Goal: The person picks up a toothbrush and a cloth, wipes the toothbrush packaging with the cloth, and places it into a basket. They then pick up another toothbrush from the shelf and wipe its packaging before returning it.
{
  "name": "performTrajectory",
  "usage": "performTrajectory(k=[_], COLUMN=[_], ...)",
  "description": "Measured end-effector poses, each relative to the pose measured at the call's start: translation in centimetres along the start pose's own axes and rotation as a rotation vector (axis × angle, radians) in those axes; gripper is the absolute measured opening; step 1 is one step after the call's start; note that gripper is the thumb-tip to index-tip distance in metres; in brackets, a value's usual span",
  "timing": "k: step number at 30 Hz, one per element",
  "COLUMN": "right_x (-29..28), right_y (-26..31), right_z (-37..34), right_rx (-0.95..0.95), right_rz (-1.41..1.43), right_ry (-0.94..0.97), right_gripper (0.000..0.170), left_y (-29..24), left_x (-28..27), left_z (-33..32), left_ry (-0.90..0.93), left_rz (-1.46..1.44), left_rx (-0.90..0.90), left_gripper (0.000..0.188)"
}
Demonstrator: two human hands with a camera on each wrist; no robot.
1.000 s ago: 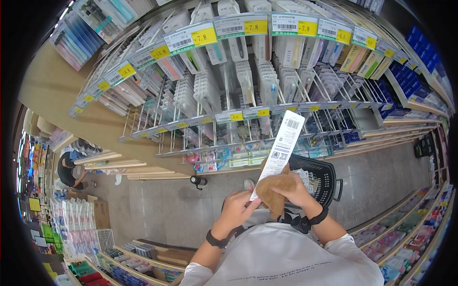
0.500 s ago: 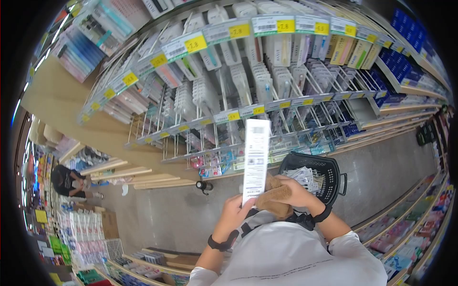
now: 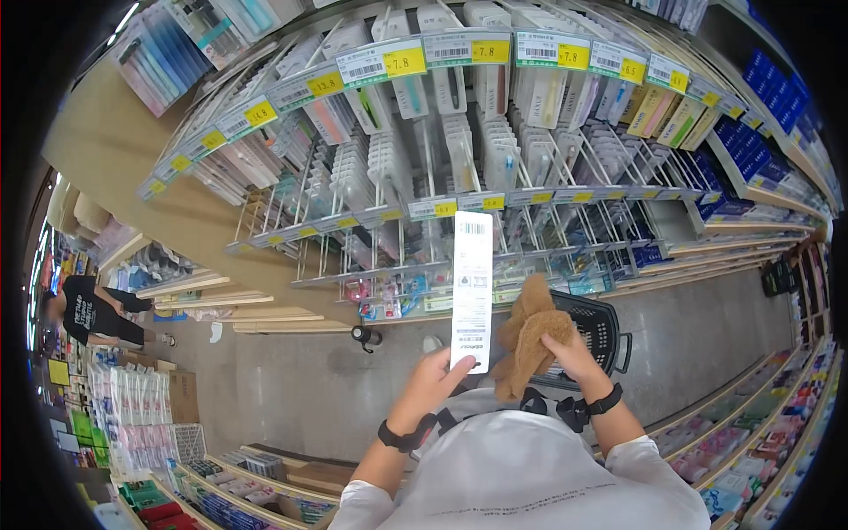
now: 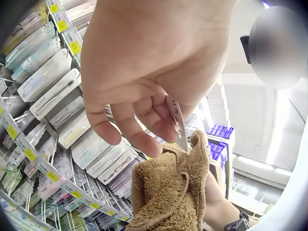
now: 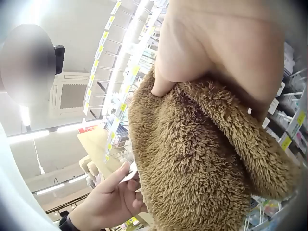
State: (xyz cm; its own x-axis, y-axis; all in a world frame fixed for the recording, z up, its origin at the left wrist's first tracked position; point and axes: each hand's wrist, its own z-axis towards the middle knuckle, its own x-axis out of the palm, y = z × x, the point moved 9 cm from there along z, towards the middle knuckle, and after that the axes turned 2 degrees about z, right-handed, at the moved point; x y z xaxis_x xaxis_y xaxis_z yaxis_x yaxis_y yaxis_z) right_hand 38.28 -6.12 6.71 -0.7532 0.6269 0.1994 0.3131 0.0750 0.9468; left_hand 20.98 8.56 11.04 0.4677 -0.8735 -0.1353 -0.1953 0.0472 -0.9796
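Packs (image 3: pixel 543 95) hang among rows of yellow price tags (image 3: pixel 403 62), with blue boxes (image 3: pixel 751 148) to the right; below are a black basket (image 3: pixel 611 358), a dark bottle (image 3: pixel 364 336) on grey floor (image 3: pixel 287 380) and, far left, a person in black (image 3: pixel 91 309).

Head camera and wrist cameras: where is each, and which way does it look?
Head: on the person's head, facing forward and down at shelves, packet and cloth; left hand, right hand and shirt show.
Left wrist: on that wrist, looking past the left hand at packet and cloth; part of the right arm shows.
Right wrist: on that wrist, looking past the right hand at the cloth; left hand shows too.
Both wrist views share the cloth and packet.
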Motion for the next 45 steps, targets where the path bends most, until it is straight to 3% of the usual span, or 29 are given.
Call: performTrajectory(k=[6, 8, 13, 17, 19, 20, 21, 22, 24, 28, 30, 32, 36, 38, 41, 45], right_x=[4.5, 7.1, 8.2, 7.3, 6.9, 5.7, 4.4, 3.9, 1.6, -0.5, -1.9, -1.7, -1.7, -0.9, 0.1, 1.1], right_y=[-0.8, 0.5, 1.2, 1.2, 1.2, 1.6, 2.0, 2.0, 3.8, 5.3, 5.7, 6.5, 5.1, 3.4, 2.9, 4.9], right_z=[0.2, 0.0, 0.5, 1.0, 1.2, 1.4, 1.4, 1.7, 1.8, 1.6, 1.6, 1.2, 1.6, 2.0, 1.3, -0.5], right_rx=[0.105, 0.059, -0.031, -0.087, -0.084, -0.160, -0.234, -0.233, -0.430, -0.407, -0.433, -0.500, -0.449, -0.275, -0.201, -0.269], right_rz=[0.169, 0.029, -0.059, -0.077, -0.095, -0.059, -0.023, -0.019, -0.252, -0.078, -0.229, -0.568, -0.560, -0.440, -0.352, -0.340], right_ry=[0.086, 0.277, 0.278, 0.212, 0.183, 0.039, -0.106, -0.105, -0.220, -0.292, -0.328, -0.310, -0.188, -0.025, 0.110, 0.168], right_gripper=[0.039, 0.039, 0.036, 0.037, 0.040, 0.045, 0.051, 0.051, 0.061, 0.063, 0.057, 0.049, 0.047, 0.055, 0.062, 0.064], left_y=[-1.0, -1.4, -1.9, -2.6, -1.9, -2.1, -3.2, -4.3, -3.9, -1.6, 1.4, 1.4, 1.3, 0.9, 2.0, 1.7], left_x=[0.5, 0.7, 0.7, 0.3, -0.9, -1.3, -2.2, -2.8, -3.8, -5.6, -6.2, -6.1, -6.1, -6.3, -6.8, -6.5], left_z=[0.2, 0.0, 0.1, 0.0, 0.1, 0.2, 0.0, -0.3, -0.4, -0.9, -1.1, -1.2, -1.5, -1.7, -1.6, -1.9], left_ry=[0.040, 0.053, 0.083, 0.053, 0.016, 0.018, -0.054, -0.128, -0.183, -0.214, -0.241, -0.223, -0.202, -0.243, -0.256, -0.253], left_rz=[0.059, 0.100, 0.184, 0.215, 0.249, 0.253, 0.328, 0.402, 0.347, 0.233, -0.086, -0.143, -0.231, -0.386, -0.400, -0.460], left_rx=[0.022, 0.052, 0.223, 0.270, 0.118, 0.118, 0.222, 0.325, 0.310, 0.262, 0.065, 0.087, 0.079, 0.057, 0.066, 0.028], left_gripper=[0.025, 0.024, 0.024, 0.022, 0.020, 0.020, 0.019, 0.018, 0.017, 0.015, 0.010, 0.012, 0.021, 0.019, 0.021, 0.028])
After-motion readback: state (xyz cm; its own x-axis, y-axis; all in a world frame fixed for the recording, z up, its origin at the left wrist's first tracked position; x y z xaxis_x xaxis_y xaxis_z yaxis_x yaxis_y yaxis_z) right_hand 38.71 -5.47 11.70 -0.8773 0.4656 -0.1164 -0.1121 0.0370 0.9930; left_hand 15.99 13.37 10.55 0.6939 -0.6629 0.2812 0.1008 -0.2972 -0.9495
